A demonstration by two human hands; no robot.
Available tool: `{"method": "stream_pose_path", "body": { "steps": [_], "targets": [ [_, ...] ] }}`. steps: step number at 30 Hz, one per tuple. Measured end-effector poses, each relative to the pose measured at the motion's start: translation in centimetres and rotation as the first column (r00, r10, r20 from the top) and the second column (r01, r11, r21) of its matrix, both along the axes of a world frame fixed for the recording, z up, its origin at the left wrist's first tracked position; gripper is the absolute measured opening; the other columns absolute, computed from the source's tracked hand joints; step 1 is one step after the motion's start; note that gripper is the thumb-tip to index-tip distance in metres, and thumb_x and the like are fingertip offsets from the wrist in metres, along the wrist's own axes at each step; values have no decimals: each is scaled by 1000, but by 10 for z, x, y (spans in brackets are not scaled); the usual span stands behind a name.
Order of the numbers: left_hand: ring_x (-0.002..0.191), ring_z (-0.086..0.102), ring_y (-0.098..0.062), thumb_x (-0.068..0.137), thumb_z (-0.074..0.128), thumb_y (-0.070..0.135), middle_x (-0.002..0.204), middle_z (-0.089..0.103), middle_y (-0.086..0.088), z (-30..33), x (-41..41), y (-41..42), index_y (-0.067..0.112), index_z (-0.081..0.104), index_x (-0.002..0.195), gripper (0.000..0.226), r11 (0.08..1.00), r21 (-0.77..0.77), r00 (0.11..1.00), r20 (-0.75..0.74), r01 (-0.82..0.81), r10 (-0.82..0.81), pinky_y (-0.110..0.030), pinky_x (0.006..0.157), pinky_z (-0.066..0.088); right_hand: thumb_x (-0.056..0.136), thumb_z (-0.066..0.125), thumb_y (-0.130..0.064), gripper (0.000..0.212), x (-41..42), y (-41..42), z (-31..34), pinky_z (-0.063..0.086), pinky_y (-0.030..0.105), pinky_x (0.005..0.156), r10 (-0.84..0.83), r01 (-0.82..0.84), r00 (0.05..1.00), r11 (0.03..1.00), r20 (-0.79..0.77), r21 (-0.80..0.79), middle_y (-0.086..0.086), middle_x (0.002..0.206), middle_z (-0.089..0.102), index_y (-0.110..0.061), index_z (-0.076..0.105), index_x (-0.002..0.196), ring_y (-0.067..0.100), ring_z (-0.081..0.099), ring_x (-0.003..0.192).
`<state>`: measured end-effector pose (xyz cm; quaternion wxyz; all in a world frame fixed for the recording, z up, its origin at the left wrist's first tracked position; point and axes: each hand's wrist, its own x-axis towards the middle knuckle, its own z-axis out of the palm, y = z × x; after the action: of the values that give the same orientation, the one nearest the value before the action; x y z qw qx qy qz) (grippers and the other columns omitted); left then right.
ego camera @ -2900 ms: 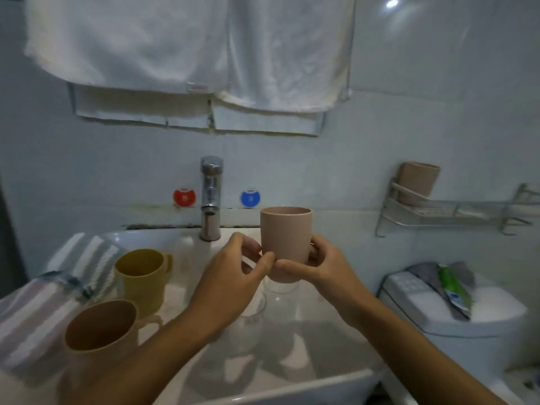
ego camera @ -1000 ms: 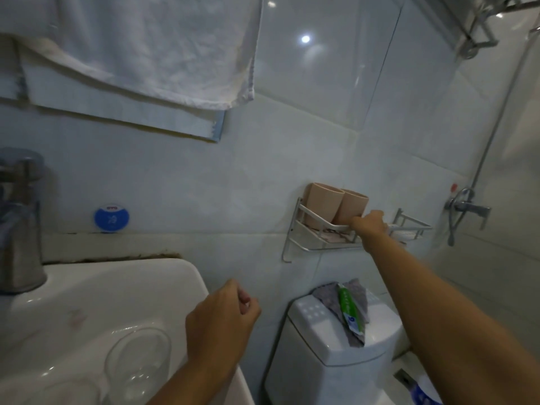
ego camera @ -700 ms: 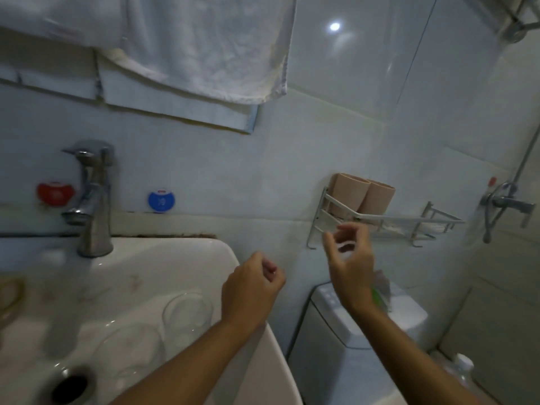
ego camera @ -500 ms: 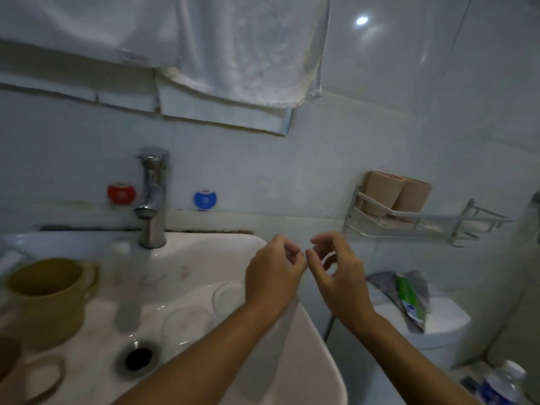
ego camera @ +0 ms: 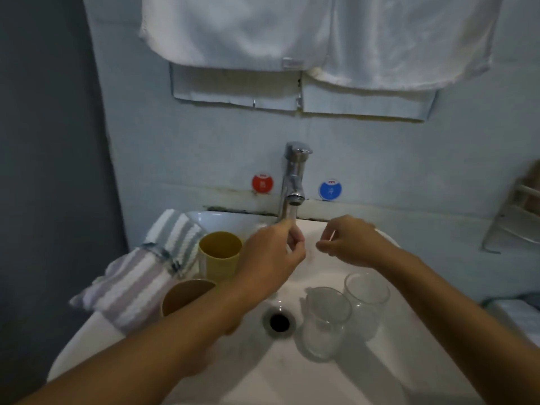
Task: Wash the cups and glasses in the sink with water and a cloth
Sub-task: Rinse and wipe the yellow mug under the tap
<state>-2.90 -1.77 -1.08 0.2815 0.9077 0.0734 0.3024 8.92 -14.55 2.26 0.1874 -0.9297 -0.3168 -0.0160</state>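
Dim bathroom, white ceramic sink (ego camera: 336,384) under a chrome tap (ego camera: 293,182), both hands empty.
Left hand (ego camera: 270,255) and right hand (ego camera: 350,244) hover with loosely curled grip; two clear glasses (ego camera: 346,314) by the drain look slippery, fragile, so I'd wrap round the sides.

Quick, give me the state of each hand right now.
Left hand: empty, fingers loosely curled under the tap.
Right hand: empty, fingers loosely curled.

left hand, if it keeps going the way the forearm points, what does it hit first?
Probably the faucet. The left hand points up and away toward its spout, fingertips just under the outlet. Depth is unclear; it may already be in the stream. Beyond that, the wall.
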Motion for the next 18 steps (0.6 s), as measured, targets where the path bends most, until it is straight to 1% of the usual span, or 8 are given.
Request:
{"method": "stream_pose_path", "body": {
  "steps": [3, 4, 5, 7, 8, 11, 14, 18],
  "targets": [
    [82, 58, -4, 92, 62, 34, 89, 62, 14, 6, -11, 20, 30, 59, 95, 6, 989, 75, 991, 37, -129, 126, -16, 64, 45, 89, 68, -35, 14, 0, 21, -10, 57, 38, 82, 13, -12, 1000, 997, -6, 71, -2, 87, 70, -21, 68, 91, 15, 65, 83],
    [89, 56, -7, 90, 63, 36, 94, 61, 13, 7, -13, 28, 30, 59, 97, 10, 979, 97, 984, 34, -179, 177, -19, 67, 44, 90, 66, -36, 15, -2, 22, -15, 57, 38, 82, 5, -7, 1000, 994, 12, 107, -3, 89, 68, -22, 67, 93, 14, 64, 84],
    [99, 54, -11, 88, 63, 38, 102, 60, 10, 7, -14, 37, 29, 59, 102, 18, 966, 128, 974, 10, -226, 226, -25, 76, 46, 91, 65, -38, 16, -4, 21, -20, 57, 36, 81, -2, -3, 999, 991, 37, 135, -4, 90, 66, -22, 66, 95, 13, 63, 83],
    [116, 44, -20, 85, 64, 47, 122, 54, 1, 7, -12, 52, 25, 55, 119, 42, 917, 229, 930, -99, -326, 355, -37, 96, 42, 92, 63, -38, 15, -9, 13, -27, 55, 30, 76, -7, -3, 998, 988, 67, 155, -6, 88, 65, -23, 65, 94, 11, 62, 80],
    [122, 40, -24, 83, 63, 53, 132, 50, -2, 7, -11, 58, 24, 50, 128, 55, 886, 280, 892, -162, -370, 423, -40, 101, 39, 93, 63, -37, 14, -11, 9, -30, 54, 29, 75, -1, -10, 998, 988, 67, 156, -6, 86, 65, -23, 65, 95, 9, 61, 79],
    [135, 30, -33, 82, 57, 67, 148, 34, -10, 3, -9, 69, 25, 33, 145, 80, 869, 302, 781, -390, -392, 488, -46, 107, 35, 93, 63, -35, 14, -12, 0, -32, 54, 27, 75, 16, -25, 999, 984, 52, 177, -7, 85, 67, -22, 68, 94, 8, 62, 77],
    [131, 36, -35, 82, 59, 67, 147, 32, -10, -4, -7, 77, 27, 31, 143, 79, 896, 258, 716, -539, -361, 444, -47, 100, 44, 92, 64, -36, 15, -9, 0, -33, 57, 31, 77, 36, -41, 999, 977, 25, 209, -7, 84, 68, -21, 69, 94, 9, 63, 77],
    [122, 45, -32, 83, 63, 59, 139, 41, -10, -5, -10, 81, 26, 39, 136, 67, 896, 274, 737, -510, -349, 443, -45, 95, 49, 93, 64, -35, 14, -9, 2, -32, 56, 30, 79, 61, -61, 998, 973, 7, 223, -5, 87, 69, -21, 68, 96, 10, 64, 79]
  ]
}}
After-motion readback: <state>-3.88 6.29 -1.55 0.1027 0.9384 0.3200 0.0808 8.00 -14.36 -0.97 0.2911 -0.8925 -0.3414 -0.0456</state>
